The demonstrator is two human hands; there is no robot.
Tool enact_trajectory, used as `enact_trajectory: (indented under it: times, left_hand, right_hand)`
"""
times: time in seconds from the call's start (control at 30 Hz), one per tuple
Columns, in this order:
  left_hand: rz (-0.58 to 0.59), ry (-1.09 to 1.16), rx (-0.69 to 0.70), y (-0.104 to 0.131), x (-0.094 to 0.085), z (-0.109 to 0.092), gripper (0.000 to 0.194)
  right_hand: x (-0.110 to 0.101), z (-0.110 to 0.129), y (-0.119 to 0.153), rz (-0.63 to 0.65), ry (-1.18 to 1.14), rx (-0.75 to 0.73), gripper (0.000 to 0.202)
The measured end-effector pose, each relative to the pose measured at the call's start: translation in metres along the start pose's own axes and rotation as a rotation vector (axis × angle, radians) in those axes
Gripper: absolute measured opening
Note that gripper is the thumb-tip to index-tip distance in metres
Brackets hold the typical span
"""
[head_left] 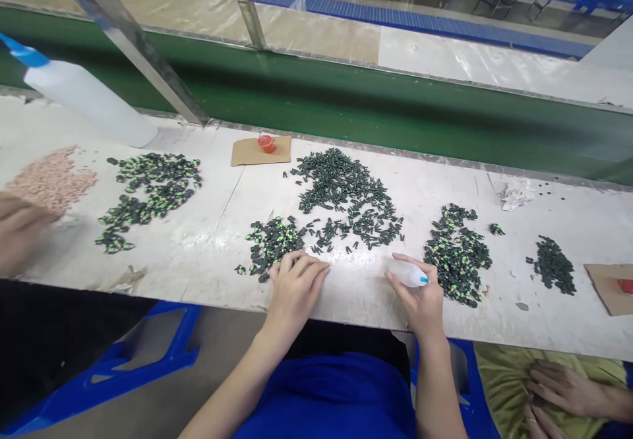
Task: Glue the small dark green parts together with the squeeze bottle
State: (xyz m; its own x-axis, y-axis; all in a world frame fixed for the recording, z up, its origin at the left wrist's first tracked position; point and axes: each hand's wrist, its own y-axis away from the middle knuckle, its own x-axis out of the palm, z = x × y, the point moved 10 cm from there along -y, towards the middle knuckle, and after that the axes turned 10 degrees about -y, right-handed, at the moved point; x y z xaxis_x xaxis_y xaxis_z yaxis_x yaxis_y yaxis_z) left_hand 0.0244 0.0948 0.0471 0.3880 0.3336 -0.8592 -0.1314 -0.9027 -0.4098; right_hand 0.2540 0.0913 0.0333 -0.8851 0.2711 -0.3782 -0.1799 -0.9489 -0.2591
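Note:
My right hand (424, 300) is wrapped round a small white squeeze bottle (406, 273) that lies nearly level, its blue tip (424, 279) by my fingers. To its right is a heap of dark pieces with bright green marks (457, 254). My left hand (297, 287) rests at the table's near side with fingers curled and drawn together; whatever they may hold is hidden. It borders a smaller heap of green-marked dark pieces (271, 244). Beyond both hands spreads a large pile of small dark green rod-like pieces (341, 182).
A large white bottle with a blue cap (89, 96) stands at the left, near pinkish pieces (52, 178) and a co-worker's blurred hand (22, 234). A small red cup (266, 143) sits on cardboard (242, 153). Another person's hands (564, 386) are at lower right. A green belt (346, 93) runs behind.

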Motion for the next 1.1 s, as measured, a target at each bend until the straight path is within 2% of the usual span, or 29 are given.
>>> enact_trajectory:
  times: [0.07,0.17,0.3,0.47,0.7,1.1]
  left_hand:
    - [0.031,0.096,0.045,-0.001,0.009,-0.009,0.010]
    - [0.085,0.194,0.053,-0.001,0.022,-0.018,0.009]
    - [0.118,0.237,0.014,0.000,0.030,-0.016,0.012]
    - [0.103,0.263,-0.016,0.003,0.028,-0.010,0.009]
    - [0.032,0.244,-0.028,0.000,0.020,-0.012,0.008]
    - [0.041,0.251,-0.023,-0.001,0.021,-0.011,0.009]
  right_hand:
    - [-0.001,-0.007,0.003,-0.004,-0.109,0.095,0.034]
    - [-0.004,-0.010,0.006,-0.037,-0.205,0.151,0.033]
    - [-0.009,-0.013,0.010,-0.107,-0.312,0.211,0.024]
    - [0.000,-0.017,0.016,-0.137,-0.445,0.279,0.020]
    - [0.017,-0.008,0.017,-0.127,-0.334,0.323,0.023]
    - [0.023,-0.013,0.018,-0.120,-0.312,0.379,0.025]
